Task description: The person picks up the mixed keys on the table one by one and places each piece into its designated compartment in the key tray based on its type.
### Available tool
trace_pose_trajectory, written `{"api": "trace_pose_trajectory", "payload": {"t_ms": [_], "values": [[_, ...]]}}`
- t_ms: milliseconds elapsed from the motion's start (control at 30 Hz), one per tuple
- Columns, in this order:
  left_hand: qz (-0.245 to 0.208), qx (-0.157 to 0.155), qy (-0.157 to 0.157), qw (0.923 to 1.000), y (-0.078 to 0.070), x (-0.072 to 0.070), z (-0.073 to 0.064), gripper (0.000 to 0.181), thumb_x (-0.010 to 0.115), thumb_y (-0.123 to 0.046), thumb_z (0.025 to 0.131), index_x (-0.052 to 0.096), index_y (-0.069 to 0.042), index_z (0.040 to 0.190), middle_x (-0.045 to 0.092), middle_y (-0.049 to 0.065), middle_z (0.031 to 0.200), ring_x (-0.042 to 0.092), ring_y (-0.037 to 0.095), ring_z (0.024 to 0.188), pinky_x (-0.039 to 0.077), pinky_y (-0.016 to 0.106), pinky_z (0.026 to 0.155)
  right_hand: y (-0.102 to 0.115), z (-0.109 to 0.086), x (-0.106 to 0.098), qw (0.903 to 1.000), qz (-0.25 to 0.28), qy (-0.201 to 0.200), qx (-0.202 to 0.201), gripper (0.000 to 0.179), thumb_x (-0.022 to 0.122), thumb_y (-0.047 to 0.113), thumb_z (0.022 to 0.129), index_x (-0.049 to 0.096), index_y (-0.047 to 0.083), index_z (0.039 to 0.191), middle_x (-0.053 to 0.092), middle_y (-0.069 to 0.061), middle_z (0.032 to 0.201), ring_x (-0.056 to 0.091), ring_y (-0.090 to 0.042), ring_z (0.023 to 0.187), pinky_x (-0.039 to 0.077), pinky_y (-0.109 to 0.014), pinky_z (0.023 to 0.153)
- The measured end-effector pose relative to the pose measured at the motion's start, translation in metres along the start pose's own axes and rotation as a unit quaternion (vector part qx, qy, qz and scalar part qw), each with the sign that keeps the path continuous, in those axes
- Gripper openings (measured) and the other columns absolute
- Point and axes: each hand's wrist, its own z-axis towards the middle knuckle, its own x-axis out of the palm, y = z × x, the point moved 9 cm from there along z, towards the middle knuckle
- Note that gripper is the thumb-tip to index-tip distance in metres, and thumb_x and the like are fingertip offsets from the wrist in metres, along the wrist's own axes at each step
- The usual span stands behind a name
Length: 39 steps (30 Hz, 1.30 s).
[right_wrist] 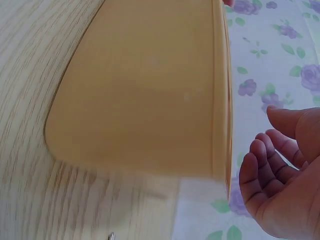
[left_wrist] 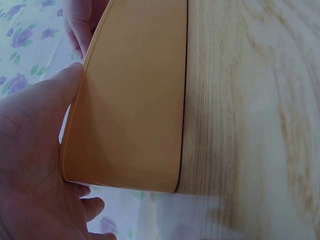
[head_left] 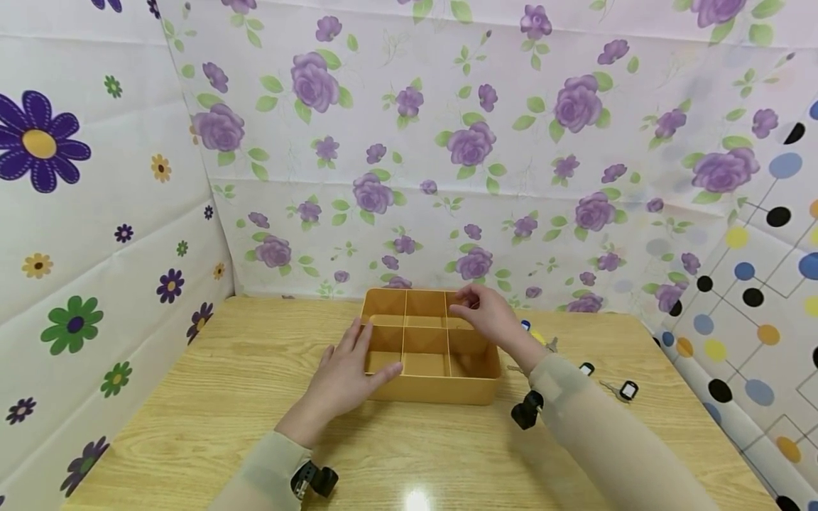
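A mustard-yellow box (head_left: 434, 389) with two rows of three compartments stands on the wooden table. My left hand (head_left: 341, 380) rests at its front left corner, fingers extended along the left side and thumb over the front rim. In the left wrist view that thumb (left_wrist: 67, 82) touches the rim. Above the back right compartment is my right hand (head_left: 488, 316), fingers loosely bent. The right wrist view shows the thumb (right_wrist: 287, 120) apart from the fingers and nothing between them. Part of that compartment is hidden behind the hand.
Right of the box lie several keys with tags, among them a black-tagged key (head_left: 629, 390), another black tag (head_left: 586, 369), a yellow tag (head_left: 538, 338) and a blue tag (head_left: 525, 325). The right forearm partly covers them. A flowered cloth (head_left: 434, 163) hangs behind the table (head_left: 409, 447).
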Motion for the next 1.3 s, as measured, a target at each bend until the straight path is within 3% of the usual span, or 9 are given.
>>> {"api": "trace_pose_trajectory", "payload": {"t_ms": [233, 700, 1133, 1300], "values": [[-0.002, -0.001, 0.001, 1.0, -0.001, -0.001, -0.001, 0.113, 0.057, -0.079, 0.102, 0.013, -0.008, 0.178, 0.002, 0.016, 0.184, 0.029, 0.049, 0.162, 0.011, 0.072, 0.13, -0.011, -0.011, -0.018, 1.0, 0.005, 0.001, 0.003, 0.034, 0.073, 0.027, 0.11, 0.069, 0.002, 0.134, 0.067, -0.01, 0.11, 0.063, -0.027, 0.1, 0.053, -0.041, 0.082], [-0.004, -0.004, 0.002, 1.0, -0.002, -0.001, -0.002, 0.112, 0.059, -0.077, 0.102, 0.012, -0.01, 0.178, 0.002, 0.016, 0.184, 0.029, 0.05, 0.162, 0.011, 0.072, 0.13, -0.042, -0.029, -0.058, 0.999, -0.039, -0.015, 0.013, 0.037, 0.07, 0.031, 0.112, 0.068, 0.003, 0.136, 0.067, -0.01, 0.11, 0.064, -0.028, 0.1, 0.053, -0.044, 0.083], [-0.008, -0.002, 0.003, 1.0, -0.003, -0.003, -0.002, 0.11, 0.061, -0.074, 0.104, 0.011, -0.011, 0.178, 0.0, 0.016, 0.184, 0.031, 0.049, 0.161, 0.009, 0.073, 0.13, -0.074, -0.042, -0.078, 0.9978, -0.051, -0.019, 0.038, 0.036, 0.069, 0.031, 0.113, 0.068, 0.002, 0.134, 0.067, -0.013, 0.111, 0.063, -0.03, 0.096, 0.052, -0.043, 0.079], [-0.003, -0.003, 0.004, 1.0, -0.002, -0.001, -0.001, 0.113, 0.057, -0.08, 0.102, 0.011, -0.011, 0.178, 0.001, 0.017, 0.184, 0.032, 0.048, 0.161, 0.01, 0.073, 0.13, -0.09, -0.048, -0.085, 0.9959, -0.072, -0.021, 0.05, 0.04, 0.068, 0.032, 0.113, 0.066, 0.0, 0.136, 0.068, -0.014, 0.112, 0.064, -0.028, 0.093, 0.052, -0.042, 0.077]]}}
